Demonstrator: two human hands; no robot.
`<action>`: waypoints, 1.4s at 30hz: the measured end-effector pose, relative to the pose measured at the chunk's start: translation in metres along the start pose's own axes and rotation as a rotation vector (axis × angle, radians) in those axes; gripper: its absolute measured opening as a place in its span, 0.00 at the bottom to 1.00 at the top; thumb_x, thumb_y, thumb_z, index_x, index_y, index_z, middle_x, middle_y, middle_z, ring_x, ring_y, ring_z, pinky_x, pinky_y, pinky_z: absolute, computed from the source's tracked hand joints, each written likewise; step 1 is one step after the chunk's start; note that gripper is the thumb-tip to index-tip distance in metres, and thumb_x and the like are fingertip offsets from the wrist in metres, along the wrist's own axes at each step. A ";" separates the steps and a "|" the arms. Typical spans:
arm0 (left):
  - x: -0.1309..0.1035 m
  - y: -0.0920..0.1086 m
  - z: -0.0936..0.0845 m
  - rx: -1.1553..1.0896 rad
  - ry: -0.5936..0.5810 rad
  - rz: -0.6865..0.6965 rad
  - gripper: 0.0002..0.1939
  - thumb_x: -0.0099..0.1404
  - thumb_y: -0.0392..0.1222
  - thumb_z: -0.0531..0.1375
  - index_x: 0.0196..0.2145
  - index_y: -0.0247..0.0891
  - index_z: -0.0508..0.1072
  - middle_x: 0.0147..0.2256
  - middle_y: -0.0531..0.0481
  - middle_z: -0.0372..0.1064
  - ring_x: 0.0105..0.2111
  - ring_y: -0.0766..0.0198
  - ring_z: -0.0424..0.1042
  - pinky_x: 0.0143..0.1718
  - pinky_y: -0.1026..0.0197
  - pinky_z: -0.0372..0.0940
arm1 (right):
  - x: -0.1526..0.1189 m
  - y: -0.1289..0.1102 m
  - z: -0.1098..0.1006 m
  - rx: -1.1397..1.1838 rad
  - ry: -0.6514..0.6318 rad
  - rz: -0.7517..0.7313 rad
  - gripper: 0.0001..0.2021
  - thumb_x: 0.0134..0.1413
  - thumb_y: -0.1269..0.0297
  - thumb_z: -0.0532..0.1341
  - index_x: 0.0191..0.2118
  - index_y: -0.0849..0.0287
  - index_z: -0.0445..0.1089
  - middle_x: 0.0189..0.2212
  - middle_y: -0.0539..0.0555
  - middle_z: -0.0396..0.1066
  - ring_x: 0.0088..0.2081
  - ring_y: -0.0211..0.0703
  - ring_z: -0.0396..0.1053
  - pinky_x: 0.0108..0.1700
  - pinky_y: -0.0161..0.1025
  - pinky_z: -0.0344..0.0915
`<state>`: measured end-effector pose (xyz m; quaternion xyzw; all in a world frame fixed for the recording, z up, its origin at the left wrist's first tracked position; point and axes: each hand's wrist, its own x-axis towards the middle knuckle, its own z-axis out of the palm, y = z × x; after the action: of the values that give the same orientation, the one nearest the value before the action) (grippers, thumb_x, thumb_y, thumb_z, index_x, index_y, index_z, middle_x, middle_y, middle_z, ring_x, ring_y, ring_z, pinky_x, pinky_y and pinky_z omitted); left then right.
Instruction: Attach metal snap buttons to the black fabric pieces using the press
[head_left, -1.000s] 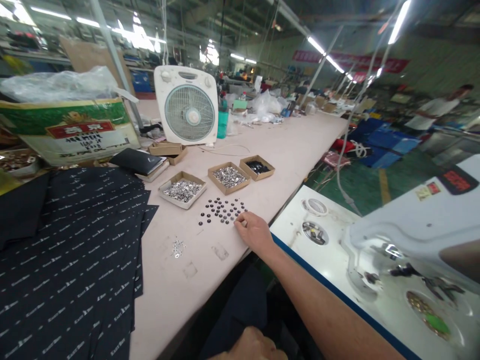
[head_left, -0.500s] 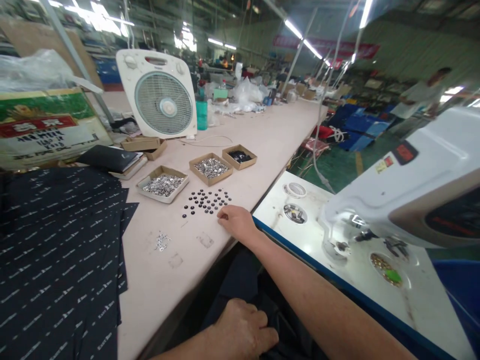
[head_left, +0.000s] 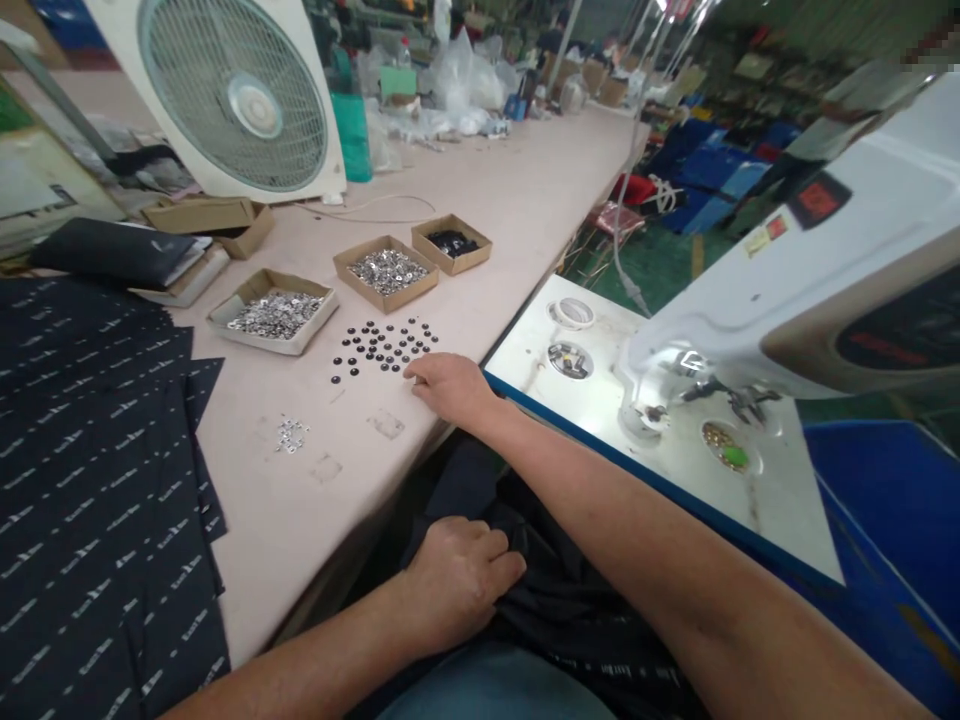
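My right hand [head_left: 450,388] rests at the table's edge beside scattered black round caps [head_left: 385,348], its fingers curled together; whatever they pinch is too small to make out. Low in the middle, my left hand [head_left: 466,575] is closed on dark printed fabric [head_left: 585,610] that lies over my lap. A small group of silver pieces [head_left: 291,434] lies on the pale table [head_left: 300,520]. Behind the caps stand two cardboard trays of silver parts [head_left: 274,312] [head_left: 386,272] and a third tray with black parts [head_left: 451,243].
Stacked dark printed cloth [head_left: 90,480] covers the table's left side. A white fan [head_left: 251,105] and a teal bottle [head_left: 351,135] stand behind. At right is a white machine [head_left: 750,270] on its own stand, with a blue bin [head_left: 885,500] beside it. A person stands farther back.
The view has tilted down and shifted, showing more of my lap and the fabric. My right hand stays beside the caps, and my left hand remains low over my lap.
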<state>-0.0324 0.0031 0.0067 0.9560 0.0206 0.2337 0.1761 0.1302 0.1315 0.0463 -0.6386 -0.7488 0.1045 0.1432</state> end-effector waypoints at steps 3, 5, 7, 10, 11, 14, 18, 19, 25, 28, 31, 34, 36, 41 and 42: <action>0.001 0.001 -0.002 0.023 0.099 0.010 0.13 0.56 0.28 0.53 0.38 0.39 0.70 0.24 0.54 0.65 0.23 0.61 0.64 0.23 0.59 0.54 | 0.000 0.003 0.001 0.104 0.026 0.096 0.13 0.56 0.71 0.63 0.47 0.56 0.76 0.37 0.49 0.79 0.40 0.42 0.72 0.41 0.36 0.61; 0.002 0.002 -0.003 0.036 0.141 0.023 0.11 0.59 0.29 0.53 0.37 0.39 0.70 0.24 0.54 0.64 0.23 0.61 0.63 0.23 0.59 0.52 | 0.001 0.004 0.002 0.130 0.029 0.139 0.09 0.54 0.70 0.64 0.42 0.56 0.78 0.36 0.49 0.79 0.39 0.41 0.72 0.39 0.35 0.61; 0.003 0.002 -0.005 0.054 0.174 0.043 0.09 0.64 0.30 0.52 0.36 0.38 0.70 0.23 0.54 0.64 0.23 0.62 0.62 0.23 0.59 0.51 | 0.003 0.004 0.001 0.149 0.018 0.169 0.06 0.53 0.71 0.65 0.36 0.57 0.79 0.35 0.49 0.79 0.38 0.40 0.73 0.37 0.34 0.61; 0.004 0.004 -0.008 0.073 0.203 0.059 0.09 0.68 0.31 0.51 0.36 0.37 0.70 0.23 0.54 0.64 0.23 0.62 0.60 0.24 0.58 0.49 | 0.006 0.005 0.001 0.185 -0.012 0.179 0.06 0.50 0.72 0.65 0.33 0.58 0.80 0.34 0.49 0.79 0.37 0.40 0.73 0.36 0.34 0.61; 0.005 0.004 -0.010 0.072 0.208 0.060 0.09 0.69 0.31 0.51 0.36 0.37 0.70 0.23 0.53 0.64 0.23 0.62 0.60 0.24 0.58 0.49 | 0.007 0.005 0.000 0.192 -0.024 0.179 0.06 0.50 0.73 0.65 0.33 0.58 0.80 0.34 0.50 0.79 0.37 0.40 0.73 0.36 0.34 0.62; 0.005 0.005 -0.014 0.043 0.218 0.057 0.10 0.70 0.31 0.50 0.35 0.37 0.70 0.24 0.52 0.65 0.24 0.63 0.61 0.26 0.58 0.49 | 0.007 0.003 -0.002 0.179 -0.062 0.161 0.08 0.50 0.74 0.64 0.35 0.58 0.81 0.36 0.51 0.79 0.39 0.41 0.74 0.38 0.34 0.63; 0.005 0.005 -0.019 0.005 0.227 0.058 0.12 0.71 0.31 0.48 0.36 0.36 0.71 0.25 0.51 0.67 0.25 0.63 0.60 0.27 0.57 0.50 | 0.003 -0.003 -0.006 0.070 -0.072 0.144 0.12 0.53 0.77 0.60 0.38 0.58 0.80 0.40 0.55 0.79 0.43 0.45 0.73 0.43 0.37 0.63; 0.004 0.005 -0.020 0.003 0.233 0.058 0.12 0.71 0.31 0.49 0.36 0.36 0.71 0.25 0.51 0.68 0.25 0.63 0.60 0.27 0.57 0.50 | 0.002 -0.005 -0.007 0.043 -0.070 0.143 0.12 0.53 0.77 0.60 0.38 0.58 0.80 0.40 0.56 0.79 0.43 0.46 0.72 0.43 0.38 0.63; 0.003 0.002 -0.026 0.003 0.240 0.074 0.12 0.70 0.31 0.50 0.34 0.36 0.71 0.27 0.49 0.70 0.25 0.62 0.59 0.28 0.56 0.49 | 0.002 -0.003 -0.005 0.023 -0.019 0.173 0.07 0.56 0.71 0.61 0.36 0.59 0.78 0.39 0.56 0.78 0.41 0.47 0.72 0.39 0.38 0.62; 0.001 0.000 -0.028 -0.002 0.235 0.079 0.12 0.71 0.31 0.50 0.35 0.35 0.72 0.30 0.47 0.72 0.26 0.62 0.60 0.28 0.57 0.50 | -0.005 -0.003 -0.011 0.095 0.015 0.164 0.07 0.56 0.71 0.61 0.35 0.58 0.78 0.38 0.53 0.78 0.41 0.45 0.72 0.37 0.36 0.61; 0.001 0.000 -0.031 -0.009 0.241 0.082 0.10 0.70 0.31 0.52 0.35 0.35 0.72 0.35 0.46 0.75 0.28 0.63 0.63 0.29 0.58 0.52 | -0.037 -0.012 -0.029 0.254 0.081 0.131 0.06 0.57 0.69 0.62 0.33 0.58 0.78 0.35 0.50 0.78 0.39 0.41 0.72 0.38 0.34 0.61; 0.004 0.002 -0.035 -0.035 0.239 0.100 0.09 0.69 0.30 0.53 0.34 0.34 0.71 0.40 0.46 0.78 0.30 0.63 0.65 0.29 0.58 0.55 | -0.100 -0.025 -0.052 0.475 0.075 0.200 0.05 0.57 0.68 0.64 0.31 0.57 0.77 0.30 0.47 0.77 0.34 0.37 0.72 0.36 0.32 0.62; 0.005 0.004 -0.036 -0.052 0.225 0.111 0.09 0.70 0.30 0.53 0.34 0.34 0.71 0.39 0.46 0.78 0.30 0.62 0.65 0.29 0.58 0.56 | -0.151 -0.033 -0.061 0.627 0.055 0.348 0.03 0.56 0.67 0.66 0.33 0.55 0.77 0.29 0.45 0.77 0.30 0.35 0.71 0.33 0.32 0.64; 0.000 0.009 -0.030 -0.098 0.144 0.135 0.08 0.70 0.31 0.54 0.37 0.33 0.72 0.39 0.45 0.77 0.32 0.61 0.68 0.31 0.57 0.60 | -0.251 -0.052 -0.048 0.778 0.067 0.612 0.04 0.55 0.69 0.66 0.32 0.52 0.76 0.28 0.46 0.77 0.30 0.39 0.73 0.33 0.34 0.66; -0.001 0.010 -0.029 -0.117 0.121 0.147 0.07 0.70 0.31 0.54 0.39 0.33 0.73 0.39 0.44 0.77 0.33 0.60 0.69 0.32 0.57 0.62 | -0.262 -0.056 -0.042 0.778 0.098 0.635 0.04 0.56 0.68 0.66 0.32 0.52 0.76 0.29 0.47 0.77 0.31 0.40 0.73 0.34 0.35 0.67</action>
<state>-0.0468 0.0030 0.0332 0.9272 -0.0526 0.3040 0.2125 0.1302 -0.1373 0.0834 -0.7382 -0.4157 0.3842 0.3669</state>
